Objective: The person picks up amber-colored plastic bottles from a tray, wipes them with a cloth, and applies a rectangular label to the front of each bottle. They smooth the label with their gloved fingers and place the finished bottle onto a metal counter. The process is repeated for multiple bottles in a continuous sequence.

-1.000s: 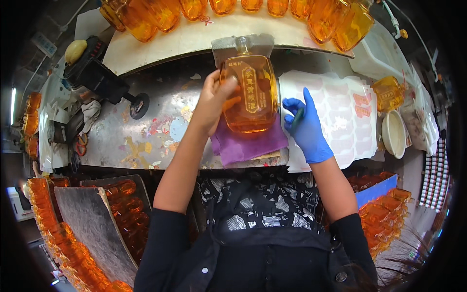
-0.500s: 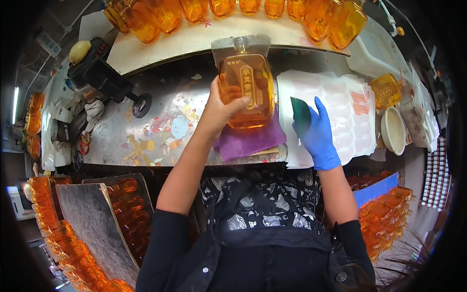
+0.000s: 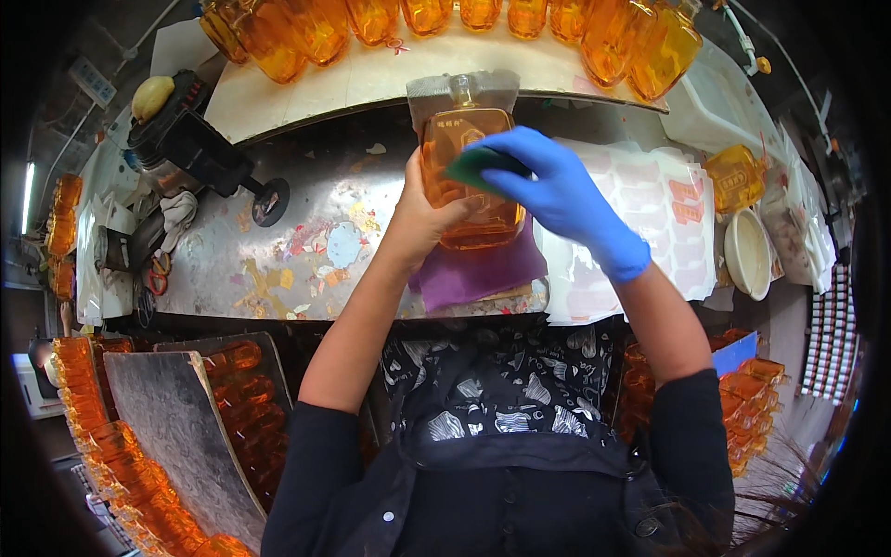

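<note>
An amber glass bottle (image 3: pixel 484 232) with a gold-coloured label lies on its back in front of me, neck pointing away. My left hand (image 3: pixel 422 215) is bare and wrapped round its left side, the thumb across the lower front. In a blue glove, my right hand (image 3: pixel 571 200) pinches a dark green scraper (image 3: pixel 475 169) and presses it to the bottle's front, hiding much of the label. Under the bottle's near end is a purple cloth (image 3: pixel 478 283). A greyish translucent pad (image 3: pixel 427 90) lies beneath the neck.
White label sheets (image 3: pixel 640 251) lie to the right, near a pale bowl (image 3: pixel 748 252) and another amber bottle (image 3: pixel 736 176). Amber bottles (image 3: pixel 371 20) line a raised board (image 3: pixel 306 97) at the back. A black tool on a stand (image 3: pixel 209 148) occupies the left. More bottles stack beside me.
My right hand has moved left and up from above the label sheets, bringing the green scraper onto the bottle. My left hand keeps its hold, and the bottle has barely shifted.
</note>
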`<state>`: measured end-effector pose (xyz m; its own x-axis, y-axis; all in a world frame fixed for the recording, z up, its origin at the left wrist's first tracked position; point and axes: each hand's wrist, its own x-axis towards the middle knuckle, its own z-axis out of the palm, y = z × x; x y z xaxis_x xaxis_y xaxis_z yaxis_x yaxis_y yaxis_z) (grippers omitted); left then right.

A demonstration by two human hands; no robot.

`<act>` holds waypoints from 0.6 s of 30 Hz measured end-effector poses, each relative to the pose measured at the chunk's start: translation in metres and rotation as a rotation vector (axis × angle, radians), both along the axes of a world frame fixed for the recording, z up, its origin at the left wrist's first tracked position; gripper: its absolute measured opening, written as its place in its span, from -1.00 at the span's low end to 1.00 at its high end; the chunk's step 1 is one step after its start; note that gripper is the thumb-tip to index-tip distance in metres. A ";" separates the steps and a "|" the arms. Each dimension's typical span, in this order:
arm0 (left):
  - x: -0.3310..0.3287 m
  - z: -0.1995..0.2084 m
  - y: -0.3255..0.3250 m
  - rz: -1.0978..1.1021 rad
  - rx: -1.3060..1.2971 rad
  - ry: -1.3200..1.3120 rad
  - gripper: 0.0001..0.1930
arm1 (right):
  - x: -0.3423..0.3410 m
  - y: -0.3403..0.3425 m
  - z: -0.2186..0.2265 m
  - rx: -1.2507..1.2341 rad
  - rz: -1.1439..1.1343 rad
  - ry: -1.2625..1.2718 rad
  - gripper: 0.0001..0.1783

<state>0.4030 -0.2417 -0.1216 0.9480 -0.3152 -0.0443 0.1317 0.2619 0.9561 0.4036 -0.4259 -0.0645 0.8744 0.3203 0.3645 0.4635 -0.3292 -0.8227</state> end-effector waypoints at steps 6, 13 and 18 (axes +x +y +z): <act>0.001 0.000 0.002 -0.019 0.027 0.014 -0.17 | 0.077 0.004 0.015 -0.256 -0.150 -0.565 -0.80; 0.007 -0.021 0.052 0.040 -0.157 0.122 -0.35 | -0.038 -0.019 -0.012 -0.531 0.213 -0.478 -0.62; 0.020 -0.014 0.053 0.090 -0.076 0.119 -0.35 | 0.027 -0.004 0.000 -0.293 0.176 -0.274 -0.77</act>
<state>0.4232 -0.1884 -0.1351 0.9621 -0.2356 -0.1374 0.2156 0.3485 0.9122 0.4308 -0.4296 -0.0645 0.6805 0.5804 0.4473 0.7219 -0.4265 -0.5449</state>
